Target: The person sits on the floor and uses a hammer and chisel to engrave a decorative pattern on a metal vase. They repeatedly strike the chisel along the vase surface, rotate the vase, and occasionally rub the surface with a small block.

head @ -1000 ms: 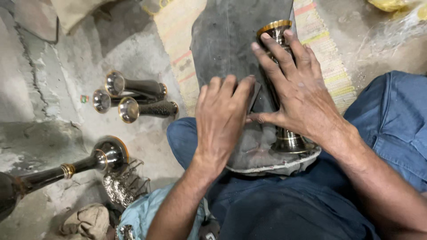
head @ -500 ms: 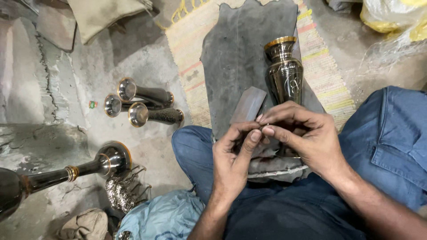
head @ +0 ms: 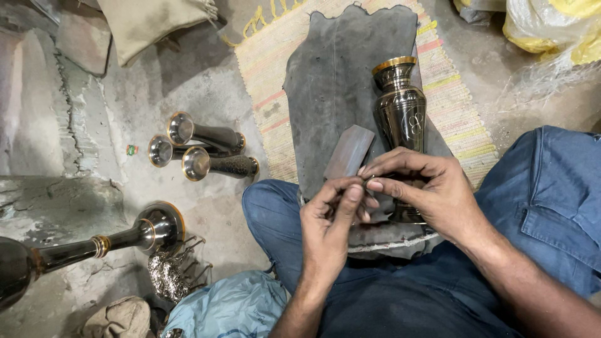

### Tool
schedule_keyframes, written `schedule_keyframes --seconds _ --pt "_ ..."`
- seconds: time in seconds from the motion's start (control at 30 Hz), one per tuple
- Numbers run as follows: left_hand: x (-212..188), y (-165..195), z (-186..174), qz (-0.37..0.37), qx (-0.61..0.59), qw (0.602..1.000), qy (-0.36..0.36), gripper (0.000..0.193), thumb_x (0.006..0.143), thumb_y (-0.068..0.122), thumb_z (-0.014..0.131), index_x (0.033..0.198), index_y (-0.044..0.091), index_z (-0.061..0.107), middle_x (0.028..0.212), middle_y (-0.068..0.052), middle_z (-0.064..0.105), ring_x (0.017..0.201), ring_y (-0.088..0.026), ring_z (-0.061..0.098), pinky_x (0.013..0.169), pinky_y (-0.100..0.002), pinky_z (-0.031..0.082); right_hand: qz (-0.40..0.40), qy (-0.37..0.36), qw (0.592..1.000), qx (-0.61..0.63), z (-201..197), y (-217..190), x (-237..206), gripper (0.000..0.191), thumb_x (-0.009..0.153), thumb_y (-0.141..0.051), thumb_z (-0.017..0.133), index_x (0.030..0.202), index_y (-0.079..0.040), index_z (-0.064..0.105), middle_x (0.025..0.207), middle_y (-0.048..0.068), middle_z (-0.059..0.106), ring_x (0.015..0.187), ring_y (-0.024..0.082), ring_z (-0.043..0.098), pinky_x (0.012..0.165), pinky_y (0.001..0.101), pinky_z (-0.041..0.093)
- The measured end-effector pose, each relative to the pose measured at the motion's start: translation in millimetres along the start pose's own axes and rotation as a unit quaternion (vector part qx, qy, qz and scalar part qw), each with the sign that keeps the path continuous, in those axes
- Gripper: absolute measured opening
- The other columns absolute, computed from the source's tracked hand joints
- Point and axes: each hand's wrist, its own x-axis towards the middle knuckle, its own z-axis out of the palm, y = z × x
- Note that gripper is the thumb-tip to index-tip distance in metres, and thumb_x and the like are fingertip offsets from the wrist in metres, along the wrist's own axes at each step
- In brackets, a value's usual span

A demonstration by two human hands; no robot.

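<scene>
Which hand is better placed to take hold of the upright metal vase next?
Probably the right hand: it sits directly in front of the vase, while the left hand is farther off.

The vase (head: 400, 109) is glossy dark metal with a polished brass-coloured rim. It stands on a matt grey sheet (head: 338, 75) (rubber or leather, hard to tell) over a coarse woven mat (head: 275, 81); the floor (head: 156, 87) is rough concrete.

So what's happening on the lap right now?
A person sits cross-legged on the floor with a dark metal vase standing on a grey cloth over the lap. The left hand and right hand meet in front of the vase, fingertips pinching something too small to make out. A flat grey block lies beside them. Three trumpet-shaped metal pieces lie on the floor.
</scene>
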Motion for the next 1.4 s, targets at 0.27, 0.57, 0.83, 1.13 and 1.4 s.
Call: schedule_keyframes --seconds 0.27,0.57,0.83,1.13,1.4 --pt "-3 10 -1 0.035 0.033 0.998 0.029 0.022 0.099 0.011 0.072 0.117 -0.001 0.073 0.104 -0.007 0.074 0.093 -0.01 0.068 0.085 -0.024 0.055 0.003 0.01 1.0 0.001 2 0 -1 0.019 0.089 -0.004 0.074 0.107 0.001 0.078 0.109 0.011 0.077 0.104 0.017 0.072 0.092 0.0294 0.058" --pt "-5 26 4 0.148 0.218 0.963 0.061 0.019 0.097 0.01 0.075 0.114 0.003 0.075 0.107 -0.007 0.075 0.104 -0.016 0.072 0.093 -0.027 0.057 -0.002 0.013 1.0 0.001 2 3 -1 0.016 0.09 -0.005 0.074 0.104 0.002 0.077 0.106 0.01 0.078 0.102 0.015 0.072 0.091 0.0286 0.058" --pt "-5 23 3 0.203 0.318 0.923 0.073 0.019 0.096 0.011 0.076 0.115 0.007 0.075 0.108 -0.006 0.075 0.102 -0.017 0.073 0.088 -0.029 0.059 0.023 0.025 0.999 -0.024 3 1 -1 0.018 0.088 -0.007 0.075 0.104 0.001 0.078 0.102 0.008 0.078 0.097 0.013 0.073 0.087 0.0274 0.06" --pt "18 36 -18 0.036 0.194 0.98 -0.001 0.023 0.096 0.017 0.074 0.117 0.008 0.078 0.103 -0.009 0.08 0.089 -0.014 0.074 0.084 -0.029 0.059 -0.115 0.041 0.978 -0.168 5 -13 0 0.022 0.092 -0.013 0.076 0.113 -0.007 0.075 0.118 0.005 0.075 0.115 0.018 0.07 0.102 0.0347 0.058" --pt "38 40 -18 0.267 0.611 0.746 0.007 0.028 0.093 0.011 0.074 0.121 0.012 0.076 0.094 -0.009 0.063 0.087 -0.027 0.059 0.079 -0.041 0.051 -0.199 0.042 0.808 -0.552 1 -20 24 0.066 0.081 -0.048 0.082 0.134 -0.012 0.07 0.163 0.013 0.037 0.155 0.039 0.02 0.126 0.0667 0.017"
